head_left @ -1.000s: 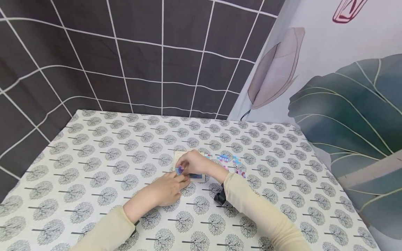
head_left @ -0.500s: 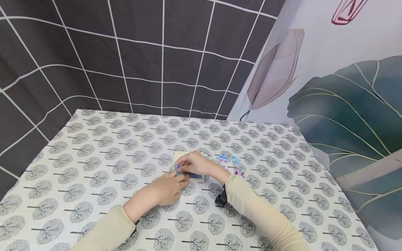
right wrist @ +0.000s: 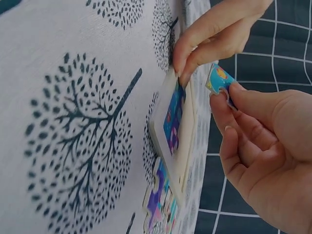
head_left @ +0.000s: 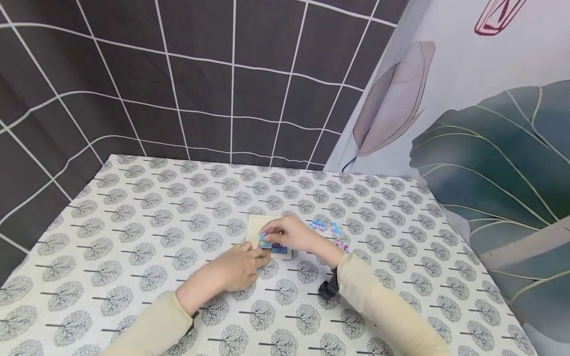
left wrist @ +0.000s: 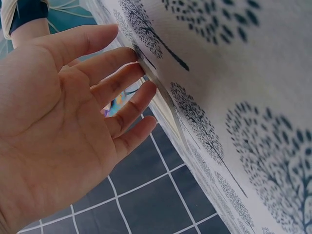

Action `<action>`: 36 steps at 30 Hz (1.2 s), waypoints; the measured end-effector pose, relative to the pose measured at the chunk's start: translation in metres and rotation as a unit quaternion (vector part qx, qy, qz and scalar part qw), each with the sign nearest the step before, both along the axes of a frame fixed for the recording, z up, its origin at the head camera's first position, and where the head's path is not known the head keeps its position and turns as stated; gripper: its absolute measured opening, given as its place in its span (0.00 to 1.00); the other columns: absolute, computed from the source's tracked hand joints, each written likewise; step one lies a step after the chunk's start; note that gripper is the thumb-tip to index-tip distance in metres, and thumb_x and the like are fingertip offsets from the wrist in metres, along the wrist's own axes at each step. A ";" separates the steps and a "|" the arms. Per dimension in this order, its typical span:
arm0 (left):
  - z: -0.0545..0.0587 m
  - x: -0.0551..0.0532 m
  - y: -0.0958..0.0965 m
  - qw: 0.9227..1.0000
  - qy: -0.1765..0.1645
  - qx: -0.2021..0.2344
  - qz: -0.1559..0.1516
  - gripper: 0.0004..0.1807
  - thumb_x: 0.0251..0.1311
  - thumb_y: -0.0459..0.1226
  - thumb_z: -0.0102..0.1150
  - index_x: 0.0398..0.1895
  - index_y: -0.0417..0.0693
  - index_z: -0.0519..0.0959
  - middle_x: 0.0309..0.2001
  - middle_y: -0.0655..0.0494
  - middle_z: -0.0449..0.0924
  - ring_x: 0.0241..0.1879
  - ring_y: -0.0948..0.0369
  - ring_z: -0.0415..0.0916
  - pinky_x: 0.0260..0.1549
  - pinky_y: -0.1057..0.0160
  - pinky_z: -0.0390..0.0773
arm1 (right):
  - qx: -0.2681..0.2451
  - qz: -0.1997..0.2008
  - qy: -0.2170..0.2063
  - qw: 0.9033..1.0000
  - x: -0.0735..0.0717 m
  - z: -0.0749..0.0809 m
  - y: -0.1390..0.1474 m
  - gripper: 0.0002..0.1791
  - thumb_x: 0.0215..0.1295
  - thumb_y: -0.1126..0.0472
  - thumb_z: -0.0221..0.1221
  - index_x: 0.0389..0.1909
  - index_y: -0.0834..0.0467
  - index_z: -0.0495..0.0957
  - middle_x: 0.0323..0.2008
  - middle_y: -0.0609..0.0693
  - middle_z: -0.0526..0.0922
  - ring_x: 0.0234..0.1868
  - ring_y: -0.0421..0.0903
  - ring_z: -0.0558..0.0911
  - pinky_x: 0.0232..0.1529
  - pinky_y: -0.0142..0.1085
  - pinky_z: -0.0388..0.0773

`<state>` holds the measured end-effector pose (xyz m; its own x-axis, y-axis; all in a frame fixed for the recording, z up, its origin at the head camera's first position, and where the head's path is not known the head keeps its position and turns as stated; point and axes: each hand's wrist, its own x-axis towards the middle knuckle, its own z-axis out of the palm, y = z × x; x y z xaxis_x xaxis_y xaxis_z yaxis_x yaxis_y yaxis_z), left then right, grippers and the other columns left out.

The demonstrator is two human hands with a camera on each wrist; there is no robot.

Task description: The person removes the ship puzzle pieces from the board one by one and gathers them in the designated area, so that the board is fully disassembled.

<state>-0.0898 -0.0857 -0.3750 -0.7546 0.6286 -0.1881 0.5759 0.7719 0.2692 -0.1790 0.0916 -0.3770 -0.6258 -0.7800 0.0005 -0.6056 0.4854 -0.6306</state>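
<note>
Between thumb and fingers, my right hand pinches a small blue jigsaw puzzle piece with an orange spot, lifted over the puzzle tray. The tray is a flat, cream-coloured board with a raised border. Dark blue and purple pieces lie joined along its near side, partly covered by my right hand in the head view. My left hand lies at the tray's near left corner. Its fingertips rest on the border and the adjoining pieces, with the fingers nearly straight in the left wrist view.
Several loose jigsaw pieces in pink, purple and light blue lie on the cloth right of the tray. A tree-patterned tablecloth covers the table. Behind it hangs a dark curtain with white grid lines.
My right hand has moved right with the puzzle piece, away from my left fingertips, showing more of the tray's left part. The left hand stays in place.
</note>
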 end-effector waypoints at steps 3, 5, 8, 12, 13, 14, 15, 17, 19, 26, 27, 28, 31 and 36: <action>0.001 0.000 0.000 1.000 -0.003 0.001 -0.002 0.26 0.61 0.39 0.53 0.64 0.45 0.68 0.66 0.55 0.66 0.38 0.63 0.61 0.47 0.63 0.71 | -0.001 -0.008 0.005 1.000 0.001 0.001 0.006 0.11 0.60 0.65 0.60 0.43 0.60 0.81 0.35 0.51 0.86 0.34 0.40 0.84 0.39 0.25 0.79; 0.002 0.000 0.000 1.000 -0.005 0.001 -0.002 0.26 0.61 0.39 0.53 0.64 0.45 0.68 0.66 0.55 0.66 0.39 0.63 0.63 0.48 0.63 0.71 | -0.002 -0.010 0.015 1.000 0.001 0.001 0.010 0.11 0.60 0.65 0.60 0.43 0.60 0.81 0.34 0.50 0.86 0.34 0.39 0.83 0.39 0.24 0.78; 0.003 -0.001 0.000 1.000 -0.004 0.000 -0.004 0.27 0.61 0.39 0.54 0.64 0.44 0.68 0.65 0.55 0.66 0.42 0.61 0.64 0.50 0.62 0.71 | -0.006 -0.012 0.024 1.000 0.002 0.001 0.016 0.10 0.59 0.65 0.60 0.42 0.61 0.81 0.32 0.50 0.85 0.31 0.38 0.82 0.37 0.24 0.78; 0.004 -0.001 0.001 1.000 -0.004 0.000 -0.004 0.27 0.61 0.39 0.53 0.64 0.44 0.67 0.66 0.55 0.66 0.42 0.61 0.65 0.51 0.62 0.71 | -0.007 -0.020 0.027 0.999 0.006 0.000 0.023 0.10 0.59 0.65 0.61 0.42 0.61 0.81 0.27 0.48 0.84 0.26 0.36 0.79 0.30 0.24 0.77; 0.004 -0.001 0.001 1.000 -0.003 -0.001 -0.004 0.27 0.61 0.39 0.53 0.64 0.44 0.67 0.66 0.55 0.66 0.42 0.61 0.65 0.51 0.62 0.71 | -0.006 -0.020 0.025 0.999 0.007 -0.001 0.025 0.10 0.59 0.65 0.61 0.42 0.61 0.81 0.26 0.47 0.83 0.24 0.36 0.78 0.28 0.24 0.77; 0.004 -0.001 0.002 1.000 -0.004 0.000 -0.003 0.27 0.61 0.39 0.53 0.64 0.44 0.68 0.65 0.54 0.66 0.41 0.61 0.64 0.50 0.62 0.71 | -0.004 -0.021 0.022 1.000 0.008 -0.002 0.027 0.10 0.59 0.65 0.60 0.42 0.61 0.81 0.25 0.46 0.83 0.23 0.35 0.78 0.27 0.24 0.77; 0.004 -0.001 0.002 1.000 -0.005 0.000 -0.003 0.27 0.61 0.39 0.53 0.64 0.44 0.68 0.65 0.54 0.66 0.41 0.61 0.64 0.50 0.62 0.71 | -0.002 -0.021 0.019 1.000 0.010 -0.004 0.029 0.10 0.59 0.64 0.60 0.42 0.60 0.81 0.25 0.46 0.82 0.22 0.35 0.77 0.26 0.25 0.76; 0.004 0.000 0.002 1.000 -0.008 0.001 -0.004 0.26 0.61 0.39 0.53 0.64 0.43 0.68 0.66 0.54 0.66 0.41 0.61 0.65 0.51 0.61 0.71 | 0.004 -0.022 0.011 1.000 0.013 -0.006 0.033 0.10 0.60 0.63 0.60 0.43 0.60 0.81 0.24 0.44 0.82 0.22 0.34 0.76 0.26 0.25 0.76; 0.004 0.000 0.002 1.000 -0.011 0.001 -0.004 0.26 0.61 0.38 0.53 0.64 0.43 0.68 0.65 0.53 0.66 0.44 0.60 0.66 0.54 0.60 0.70 | 0.005 -0.024 0.000 1.000 0.016 -0.008 0.037 0.11 0.60 0.63 0.60 0.43 0.60 0.81 0.25 0.44 0.81 0.22 0.33 0.75 0.26 0.26 0.77; 0.004 -0.001 0.001 1.000 -0.017 -0.004 0.002 0.26 0.62 0.38 0.52 0.65 0.44 0.67 0.66 0.54 0.65 0.49 0.57 0.68 0.60 0.57 0.67 | -0.001 -0.030 -0.010 0.999 0.020 -0.008 0.052 0.10 0.59 0.63 0.61 0.42 0.61 0.81 0.25 0.44 0.81 0.23 0.33 0.75 0.25 0.27 0.77; 0.004 -0.001 0.001 1.000 -0.014 -0.006 0.001 0.26 0.63 0.38 0.52 0.65 0.44 0.67 0.66 0.54 0.65 0.48 0.58 0.68 0.59 0.58 0.67 | 0.001 -0.030 -0.010 0.999 0.021 -0.008 0.053 0.10 0.59 0.63 0.61 0.42 0.61 0.81 0.25 0.43 0.81 0.23 0.33 0.75 0.25 0.26 0.77; 0.003 -0.001 0.000 1.000 -0.012 -0.008 -0.001 0.26 0.63 0.38 0.52 0.64 0.44 0.67 0.66 0.53 0.65 0.48 0.57 0.68 0.59 0.58 0.67 | 0.003 -0.030 -0.011 0.999 0.022 -0.008 0.055 0.10 0.59 0.63 0.61 0.41 0.61 0.81 0.25 0.43 0.81 0.22 0.33 0.75 0.25 0.26 0.77; 0.001 -0.001 0.000 1.000 -0.007 -0.013 -0.005 0.26 0.63 0.39 0.51 0.65 0.44 0.67 0.66 0.53 0.65 0.48 0.58 0.67 0.59 0.58 0.68 | 0.009 -0.033 -0.006 0.999 0.024 -0.008 0.058 0.10 0.58 0.63 0.62 0.40 0.61 0.82 0.25 0.43 0.82 0.22 0.32 0.74 0.26 0.26 0.77; 0.000 0.000 0.000 1.000 -0.004 -0.013 -0.008 0.26 0.63 0.39 0.51 0.65 0.43 0.67 0.66 0.53 0.65 0.47 0.58 0.67 0.58 0.58 0.68 | 0.015 -0.045 -0.007 0.999 0.028 -0.009 0.063 0.09 0.56 0.64 0.63 0.38 0.60 0.82 0.28 0.45 0.83 0.23 0.32 0.75 0.28 0.26 0.78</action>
